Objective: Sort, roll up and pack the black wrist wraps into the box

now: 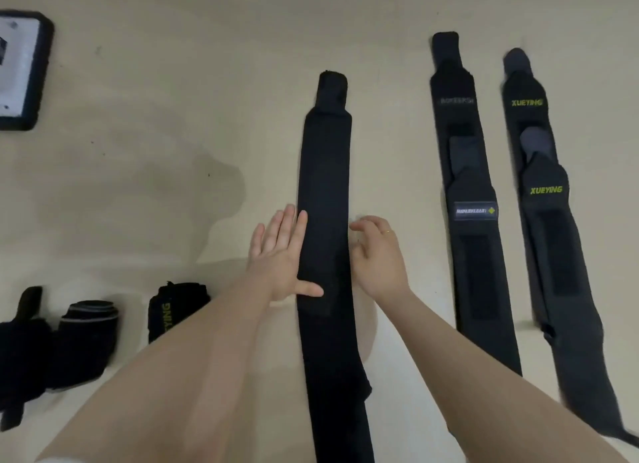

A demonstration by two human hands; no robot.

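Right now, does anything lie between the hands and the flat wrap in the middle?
Nothing visible does. The left hand lies open on the middle wrap's left edge, thumb across it; the right hand hovers loosely curled at its right edge.

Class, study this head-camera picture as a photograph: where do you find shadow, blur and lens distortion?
Head view: soft, even light, no glare; a grey shadow falls on the floor left of the left hand. Head view: the box at the left edge and the rolled wraps look smeared. Head view: wide-angle bending tilts the XUEYING wrap outward, while the middle wrap stays nearly straight.
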